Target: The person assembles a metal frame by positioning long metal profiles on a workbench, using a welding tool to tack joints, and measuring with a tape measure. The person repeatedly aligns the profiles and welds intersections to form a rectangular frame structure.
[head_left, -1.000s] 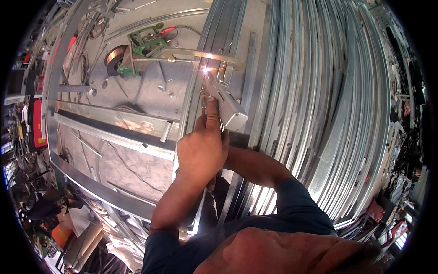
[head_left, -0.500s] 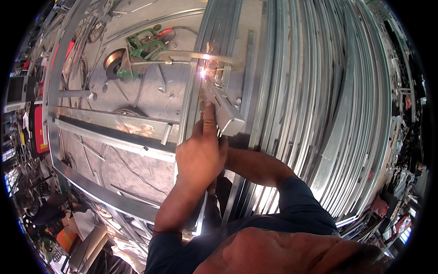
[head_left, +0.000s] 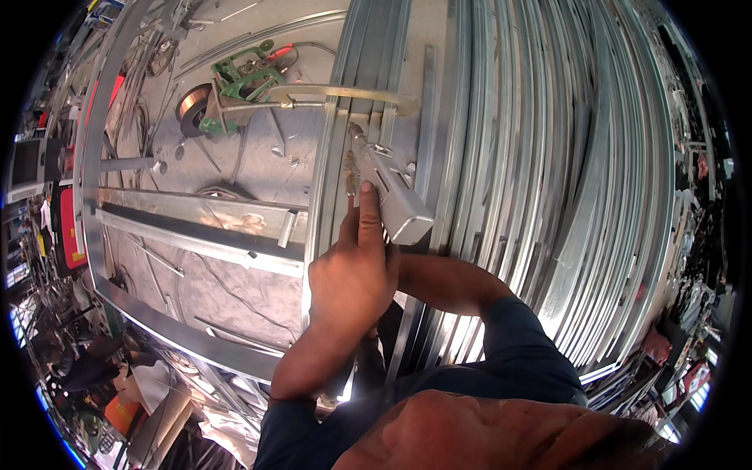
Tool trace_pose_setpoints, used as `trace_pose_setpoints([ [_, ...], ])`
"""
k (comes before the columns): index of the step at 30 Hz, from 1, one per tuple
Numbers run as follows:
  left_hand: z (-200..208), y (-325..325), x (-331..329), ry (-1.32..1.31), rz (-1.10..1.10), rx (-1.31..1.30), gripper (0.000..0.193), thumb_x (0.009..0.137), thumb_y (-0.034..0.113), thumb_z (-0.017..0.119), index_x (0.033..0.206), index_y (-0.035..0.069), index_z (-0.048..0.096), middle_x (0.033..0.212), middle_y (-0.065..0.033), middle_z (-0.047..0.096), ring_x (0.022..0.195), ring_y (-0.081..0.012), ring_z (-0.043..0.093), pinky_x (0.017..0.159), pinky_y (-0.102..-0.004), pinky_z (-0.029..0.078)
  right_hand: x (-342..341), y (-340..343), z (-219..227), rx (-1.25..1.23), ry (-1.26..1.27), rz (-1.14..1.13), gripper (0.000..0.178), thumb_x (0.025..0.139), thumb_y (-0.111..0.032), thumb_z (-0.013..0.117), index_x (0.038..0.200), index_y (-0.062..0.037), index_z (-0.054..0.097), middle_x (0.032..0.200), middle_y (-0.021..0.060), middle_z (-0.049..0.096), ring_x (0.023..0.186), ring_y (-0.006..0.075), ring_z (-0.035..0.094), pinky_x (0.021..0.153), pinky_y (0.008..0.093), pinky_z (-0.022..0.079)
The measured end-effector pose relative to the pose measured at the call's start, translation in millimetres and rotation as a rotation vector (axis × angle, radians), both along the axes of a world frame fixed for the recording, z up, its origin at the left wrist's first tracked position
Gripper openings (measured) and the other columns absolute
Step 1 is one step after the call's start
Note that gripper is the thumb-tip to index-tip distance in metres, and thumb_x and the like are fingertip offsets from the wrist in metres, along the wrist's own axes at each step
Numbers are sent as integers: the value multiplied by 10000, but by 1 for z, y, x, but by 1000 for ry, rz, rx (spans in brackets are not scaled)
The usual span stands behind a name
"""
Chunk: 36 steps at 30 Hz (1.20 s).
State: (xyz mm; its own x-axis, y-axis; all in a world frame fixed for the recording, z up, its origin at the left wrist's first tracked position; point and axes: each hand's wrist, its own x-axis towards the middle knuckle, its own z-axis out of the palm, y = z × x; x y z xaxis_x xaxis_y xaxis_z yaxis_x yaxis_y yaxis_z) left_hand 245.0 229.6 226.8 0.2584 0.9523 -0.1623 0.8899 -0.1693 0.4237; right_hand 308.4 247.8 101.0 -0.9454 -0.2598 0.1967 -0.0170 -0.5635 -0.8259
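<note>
A welding gun (head_left: 396,197) with a boxy silver body lies slantwise over a bundle of steel profiles (head_left: 368,55), its nozzle aimed away from me. My left hand (head_left: 352,283) is closed at the gun's near end, with the index finger stretched along its side. A thin brass-coloured fitting (head_left: 350,172) runs beside that finger. My right hand (head_left: 393,266) comes in from the right and is mostly hidden behind the left, so its fingers do not show. Just beyond the nozzle, a clamp (head_left: 384,99) reaches across the profiles, its screw rod pointing left. No sparks show at the nozzle.
Many long metal profiles (head_left: 540,180) lie side by side on the right. On the left are a metal frame with a crossbar (head_left: 204,243), a copper-coloured wire spool (head_left: 193,108) and a green tool (head_left: 247,74). Cables and offcuts are scattered within the frame.
The bright arc and sparks at the nozzle have gone out. The gun and both hands have shifted slightly right and nearer to me.
</note>
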Motion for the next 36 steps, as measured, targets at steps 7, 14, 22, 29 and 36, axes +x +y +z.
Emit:
trace_pose_setpoints([
  [7, 9, -19, -7, -28, -68, 2, 991, 782, 246, 773, 1583, 48, 224, 1248, -283, 633, 774, -398, 731, 622, -467, 601, 1, -10, 12, 19, 36, -10, 672, 883, -147, 764, 1452, 10, 443, 1422, 156, 567, 1172, 263, 637, 962, 401, 536],
  [14, 67, -66, -75, 165, 25, 197, 913, 803, 193, 769, 1572, 64, 293, 978, -269, 704, 750, -411, 722, 628, -486, 587, -6, -22, 16, 77, 101, -26, 673, 886, -143, 759, 1456, 11, 437, 1430, 155, 562, 1171, 264, 639, 959, 400, 537],
  [22, 128, -37, -183, 574, 179, 241, 847, 848, 186, 679, 1588, 136, 270, 1142, -237, 691, 809, -439, 705, 698, -544, 569, 17, -4, -6, -259, -161, -1046, 462, 887, -356, 756, 1160, -7, 626, 1086, 113, 712, 793, 211, 691, 670, 350, 541],
  [29, 19, 37, -247, 622, 81, 148, 824, 891, 222, 624, 1592, 110, 206, 1196, -252, 669, 853, -433, 714, 738, -523, 579, -32, -6, -17, 1083, -1492, -2022, 1101, 758, -585, 806, 1480, 56, 277, 1397, 228, 408, 1261, 401, 485, 960, 530, 487],
  [36, -134, 125, -232, 619, -175, -54, 651, 972, 155, 523, 1543, -5, 253, 1126, -232, 704, 981, -355, 728, 827, -454, 594, -30, -7, 23, 785, -1848, -1745, 1435, 622, -728, 817, 1566, 62, 81, 1433, 256, 388, 1299, 457, 448, 1041, 521, 458],
])
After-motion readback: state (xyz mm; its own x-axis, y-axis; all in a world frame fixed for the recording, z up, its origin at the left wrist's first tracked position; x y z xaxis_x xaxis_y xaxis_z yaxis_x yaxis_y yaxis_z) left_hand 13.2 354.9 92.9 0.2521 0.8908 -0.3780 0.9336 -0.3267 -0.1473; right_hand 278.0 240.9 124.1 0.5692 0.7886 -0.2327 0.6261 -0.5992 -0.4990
